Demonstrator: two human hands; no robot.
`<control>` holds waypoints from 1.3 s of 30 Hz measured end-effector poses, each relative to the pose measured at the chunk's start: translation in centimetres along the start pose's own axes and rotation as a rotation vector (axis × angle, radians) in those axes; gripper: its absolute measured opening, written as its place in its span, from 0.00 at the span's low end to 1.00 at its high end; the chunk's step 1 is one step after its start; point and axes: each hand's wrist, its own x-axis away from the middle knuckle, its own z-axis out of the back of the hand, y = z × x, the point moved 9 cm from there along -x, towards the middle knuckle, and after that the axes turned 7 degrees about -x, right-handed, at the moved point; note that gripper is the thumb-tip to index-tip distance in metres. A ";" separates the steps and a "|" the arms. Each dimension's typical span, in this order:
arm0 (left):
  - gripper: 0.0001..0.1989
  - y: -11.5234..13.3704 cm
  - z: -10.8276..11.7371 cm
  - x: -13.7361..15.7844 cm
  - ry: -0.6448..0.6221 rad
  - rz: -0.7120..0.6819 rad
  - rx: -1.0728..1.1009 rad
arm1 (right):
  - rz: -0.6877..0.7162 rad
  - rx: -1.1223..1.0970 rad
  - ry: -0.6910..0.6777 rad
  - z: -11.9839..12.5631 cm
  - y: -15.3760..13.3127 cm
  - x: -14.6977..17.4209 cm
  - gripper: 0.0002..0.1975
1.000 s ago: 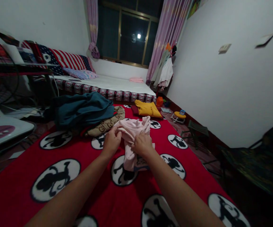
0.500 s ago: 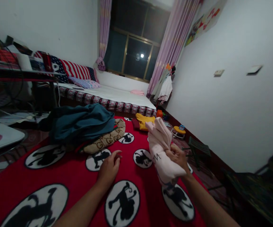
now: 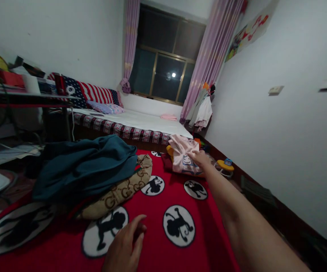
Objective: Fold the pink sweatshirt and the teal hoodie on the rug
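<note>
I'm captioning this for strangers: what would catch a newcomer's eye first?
Probably the vivid red blanket across the lower middle, its white circles bearing black monkey figures. Next, the pale pink garment near its far end, held by the right hand. Dark teal cloth lies heaped on the left.

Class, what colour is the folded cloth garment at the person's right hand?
The folded cloth garment is mainly pale pink, best seen in the head view.

pale pink shirt [image 3: 182, 153], red blanket [image 3: 158, 234] with black monkeys on white discs, teal garment [image 3: 90, 162], lilac curtains [image 3: 214, 49]
</note>
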 end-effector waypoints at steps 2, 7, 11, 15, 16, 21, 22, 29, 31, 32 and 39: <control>0.19 0.5 0.1 0.0 -0.013 -0.007 -0.017 | -0.081 -0.013 -0.006 -3.2 2.3 2.0 0.27; 0.18 1.3 -0.1 -0.1 -0.064 -0.007 -0.064 | -0.243 0.002 0.144 -4.1 5.5 5.3 0.29; 0.17 1.6 -0.1 -0.1 -0.085 -0.008 -0.080 | 0.089 0.068 0.313 -1.7 0.7 4.9 0.28; 0.14 2.1 -0.1 -0.1 -0.116 -0.034 -0.074 | 0.651 0.189 -0.074 -6.3 -5.5 6.6 0.34; 0.13 2.2 -0.1 -0.1 -0.130 -0.043 -0.071 | 0.691 0.214 -0.173 -7.3 -6.0 7.0 0.36; 0.13 2.5 -0.3 0.0 -0.166 -0.051 -0.071 | 0.599 0.094 -0.384 -7.1 -7.2 4.7 0.28; 0.13 2.5 -0.3 -0.1 -0.163 -0.046 -0.072 | 0.531 0.049 -0.354 -6.4 -7.1 3.6 0.26; 0.12 2.6 -0.2 -0.3 -0.148 -0.058 -0.076 | -0.164 -0.033 -0.214 -6.9 0.0 2.0 0.44; 0.12 2.7 -0.1 -0.4 -0.145 -0.067 -0.091 | -0.200 -0.055 -0.331 -8.4 0.9 2.8 0.47; 0.12 2.8 0.0 -0.5 -0.146 -0.073 -0.097 | -0.195 -0.058 -0.374 -8.8 0.9 3.2 0.48; 0.12 3.7 0.6 -0.7 -0.147 -0.111 -0.102 | -0.066 0.094 -0.091 -8.9 -0.9 11.9 0.43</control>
